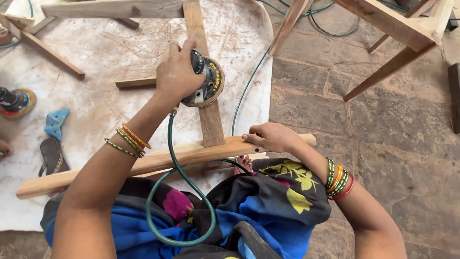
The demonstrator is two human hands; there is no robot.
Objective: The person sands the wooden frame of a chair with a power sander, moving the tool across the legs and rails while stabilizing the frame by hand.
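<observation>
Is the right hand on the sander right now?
No, the right hand presses on the long wooden bar, while the left hand holds the round sander against the upright slat.

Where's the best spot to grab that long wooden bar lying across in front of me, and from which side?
Probably from above at the bare stretch of the long wooden bar between the crosspiece and its left end. It lies flat, and the right hand already presses the other side, near the right end.
</observation>
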